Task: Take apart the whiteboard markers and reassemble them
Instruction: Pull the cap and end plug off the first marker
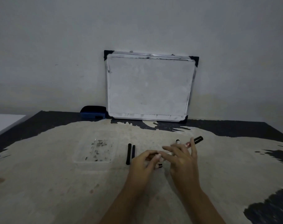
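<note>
Hands meet over the middle of the worn desk (pixel 40 183), whose pale scuffed surface gives way to dark patches at the edges. The left hand (pixel 143 165) has its fingers curled in, the grip pinched on a small marker part near the fingertips (too blurred to say which part). The right hand (pixel 183 160) is spread, its fingers apart above a whiteboard marker (pixel 194 141) that lies slanted beneath and beyond them, its black cap end pointing up and to the right; whether the hand actually touches the marker I cannot tell. A second small marker piece (pixel 178 141) shows just past the right fingertips. Beside the left hand, two black tubes (pixel 130 153) lie side by side on the desk, nearly touching each other. Further left sits a clear plastic tray (pixel 95 152) smudged with dark marks. At the back, a small whiteboard (pixel 149 86) leans upright against the wall, with a blue eraser (pixel 93 112) just beside its lower left corner.
</note>
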Action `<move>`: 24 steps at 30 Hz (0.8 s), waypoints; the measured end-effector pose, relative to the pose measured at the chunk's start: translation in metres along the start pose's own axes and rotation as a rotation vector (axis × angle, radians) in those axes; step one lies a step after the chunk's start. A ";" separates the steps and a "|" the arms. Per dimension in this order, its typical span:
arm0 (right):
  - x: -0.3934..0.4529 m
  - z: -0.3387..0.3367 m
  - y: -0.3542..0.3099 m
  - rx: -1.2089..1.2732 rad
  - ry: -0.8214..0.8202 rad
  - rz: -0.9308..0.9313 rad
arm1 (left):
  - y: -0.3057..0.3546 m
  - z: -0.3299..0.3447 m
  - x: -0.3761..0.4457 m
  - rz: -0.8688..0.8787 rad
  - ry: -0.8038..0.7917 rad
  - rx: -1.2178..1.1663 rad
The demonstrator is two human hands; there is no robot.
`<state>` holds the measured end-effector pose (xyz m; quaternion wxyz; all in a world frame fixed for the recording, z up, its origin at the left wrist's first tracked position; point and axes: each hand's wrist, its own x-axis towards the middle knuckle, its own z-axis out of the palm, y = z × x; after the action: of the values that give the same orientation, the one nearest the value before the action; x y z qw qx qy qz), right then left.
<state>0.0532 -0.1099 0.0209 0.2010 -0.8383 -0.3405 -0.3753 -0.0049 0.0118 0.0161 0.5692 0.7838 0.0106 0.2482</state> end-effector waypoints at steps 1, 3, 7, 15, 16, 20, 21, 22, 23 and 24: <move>0.000 0.000 -0.001 0.016 0.000 -0.006 | -0.001 0.000 0.001 0.002 0.003 -0.002; 0.000 -0.001 -0.001 0.037 0.002 -0.016 | -0.002 0.000 0.001 0.014 -0.007 0.022; 0.000 -0.003 0.000 0.051 0.026 0.033 | -0.001 0.001 0.001 0.007 0.005 -0.009; 0.007 -0.017 -0.017 0.821 0.155 0.743 | -0.001 -0.003 0.004 -0.079 0.187 -0.053; 0.007 -0.018 -0.017 0.998 0.145 0.826 | -0.001 -0.004 0.004 -0.080 0.192 -0.054; 0.009 -0.017 -0.016 1.288 0.049 0.949 | 0.000 -0.002 0.004 -0.050 0.141 -0.051; 0.009 -0.017 -0.016 1.282 0.040 0.946 | -0.001 -0.001 0.003 -0.045 0.116 -0.044; 0.009 -0.017 -0.017 1.237 0.053 0.937 | -0.002 0.000 0.003 -0.045 0.092 -0.035; 0.008 -0.015 -0.017 1.149 0.087 0.919 | -0.003 0.001 0.003 -0.050 0.073 -0.028; 0.007 -0.014 -0.017 1.026 0.125 0.890 | -0.005 0.001 0.003 -0.057 0.061 -0.023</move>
<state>0.0373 -0.1037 0.0365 0.7275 -0.6739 -0.0860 -0.0960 -0.0007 0.0131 0.0124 0.5843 0.7688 0.0474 0.2555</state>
